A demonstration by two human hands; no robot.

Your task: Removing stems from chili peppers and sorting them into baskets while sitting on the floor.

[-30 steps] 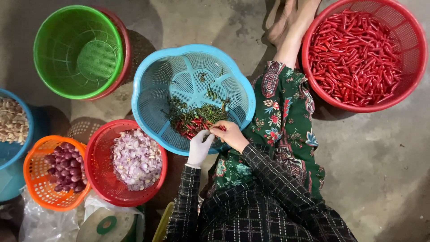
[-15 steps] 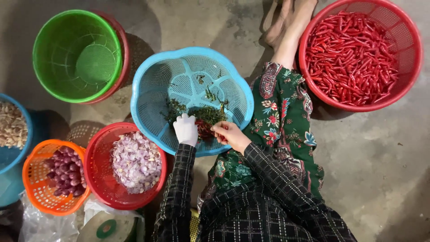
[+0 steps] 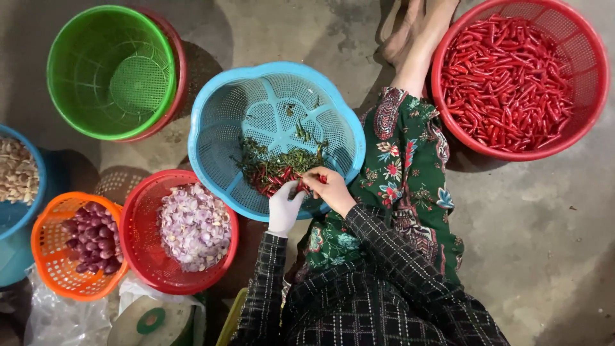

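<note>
Landmark: blue basket (image 3: 221,122), scalloped rim, sits on the concrete floor (image 3: 525,237) in front of the seated person. Inside it, at the near side, a pile of red chilies and green stems (image 3: 272,168).

Left hand (image 3: 284,206), white glove, sits at the near rim of the blue basket, fingers curled in toward the chili pile. Grip partly closed; fingertips meet the right hand's at the pile edge; can't tell what exactly it pinches.

Right hand (image 3: 328,191), bare, just right of the left hand, over the near rim of the blue basket. Grip closed in a pinch on a small red chili (image 3: 318,180), thumb and forefinger tight, chili tip sticking out.

Both hands touching or almost touching each other above the pile.

Around the blue basket:
- far left: green basket (image 3: 109,70), nested in a red one.
- far right: big red basket (image 3: 580,122) full of whole red chilies (image 3: 506,83).
- near left: red basket (image 3: 138,256) with peeled pale purple shallots (image 3: 194,224).
- further left of that: orange basket (image 3: 51,269) with unpeeled dark shallots (image 3: 90,237).
- left edge: blue tub (image 3: 13,256) with pale garlic-like pieces (image 3: 16,170), partly cut off.

Person wears dark checked sleeves, green floral trousers; bare foot beyond the blue basket, beside the big red basket.
</note>
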